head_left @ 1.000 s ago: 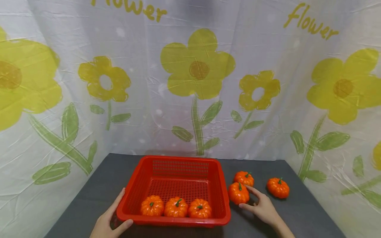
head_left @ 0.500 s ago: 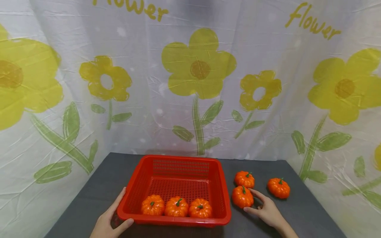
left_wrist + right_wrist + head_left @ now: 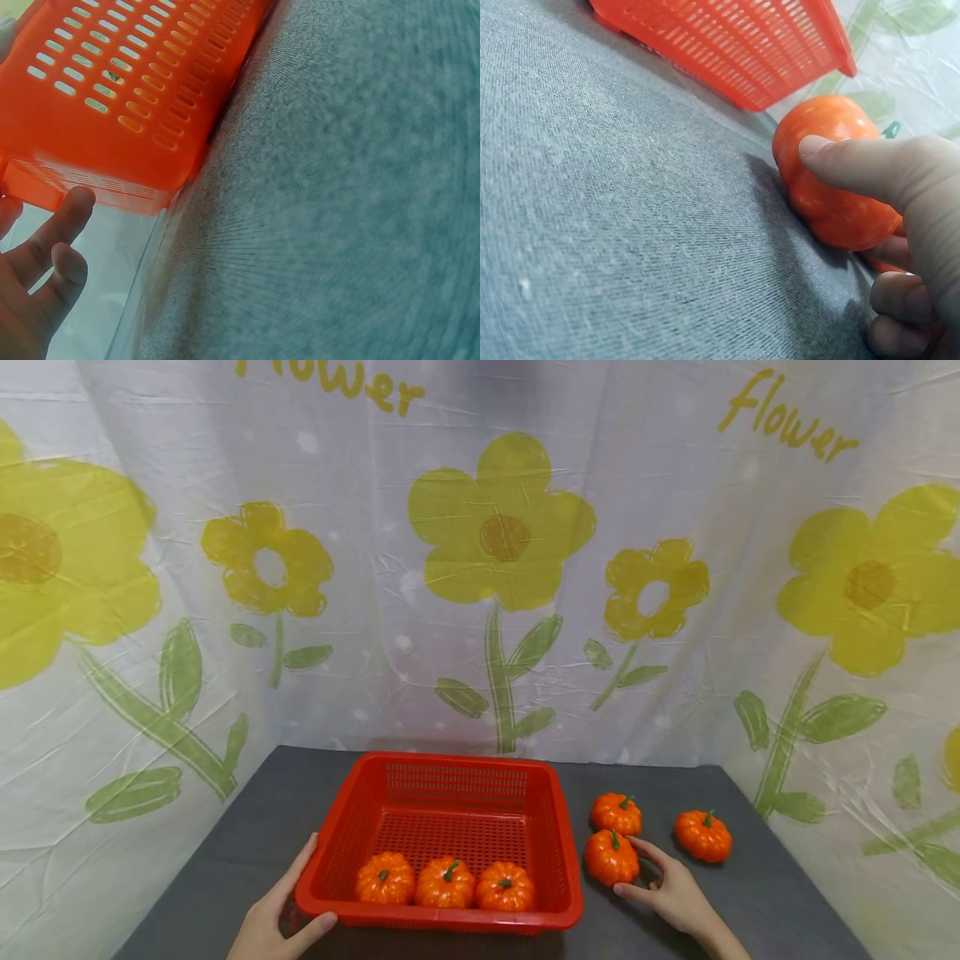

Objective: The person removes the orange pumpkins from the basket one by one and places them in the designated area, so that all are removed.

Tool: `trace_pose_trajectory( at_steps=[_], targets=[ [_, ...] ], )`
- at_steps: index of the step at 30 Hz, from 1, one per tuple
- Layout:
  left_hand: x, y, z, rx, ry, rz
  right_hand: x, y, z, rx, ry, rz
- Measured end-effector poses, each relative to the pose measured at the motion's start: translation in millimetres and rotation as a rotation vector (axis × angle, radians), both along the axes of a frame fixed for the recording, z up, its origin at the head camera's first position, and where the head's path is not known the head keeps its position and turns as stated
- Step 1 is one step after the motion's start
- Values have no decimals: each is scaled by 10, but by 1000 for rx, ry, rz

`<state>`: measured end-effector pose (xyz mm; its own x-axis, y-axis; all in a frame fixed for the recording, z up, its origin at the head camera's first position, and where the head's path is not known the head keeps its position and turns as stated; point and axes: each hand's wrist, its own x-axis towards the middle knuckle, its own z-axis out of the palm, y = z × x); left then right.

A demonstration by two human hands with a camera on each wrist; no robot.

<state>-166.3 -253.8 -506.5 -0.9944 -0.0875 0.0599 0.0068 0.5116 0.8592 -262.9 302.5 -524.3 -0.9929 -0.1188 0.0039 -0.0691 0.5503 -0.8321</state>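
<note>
Fingers (image 3: pixel 651 853) of the right hand (image 3: pixel 677 895) are grasping a ribbed, glossy orange pumpkin (image 3: pixel 609 858) just right of the red rectangular plastic basket (image 3: pixel 431 917); the left hand (image 3: pixel 267 923) is gripping this basket at its near left.

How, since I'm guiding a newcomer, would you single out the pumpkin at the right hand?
Find the red basket on the dark table. Right of it lies the front pumpkin, a second close behind, a third farther right. Only the front one has the right hand on it.
</note>
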Motion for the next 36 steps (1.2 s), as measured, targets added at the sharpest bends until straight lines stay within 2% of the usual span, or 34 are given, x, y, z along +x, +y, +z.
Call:
trace_pose_trajectory(
  at_steps=[15, 23, 31, 36],
  targets=[
    [-7, -5, 1, -24, 15, -15, -35, 87, -27, -33, 2, 136],
    [-20, -22, 4, -54, -10, -12, -29, 121, -20, -72, 15, 190],
    [-11, -23, -3, -33, -22, -14, -1, 115, -10, -47, 26, 191],
    [-10, -17, 3, -44, 8, -14, 36, 117, 28, -36, 24, 114]
  ],
)
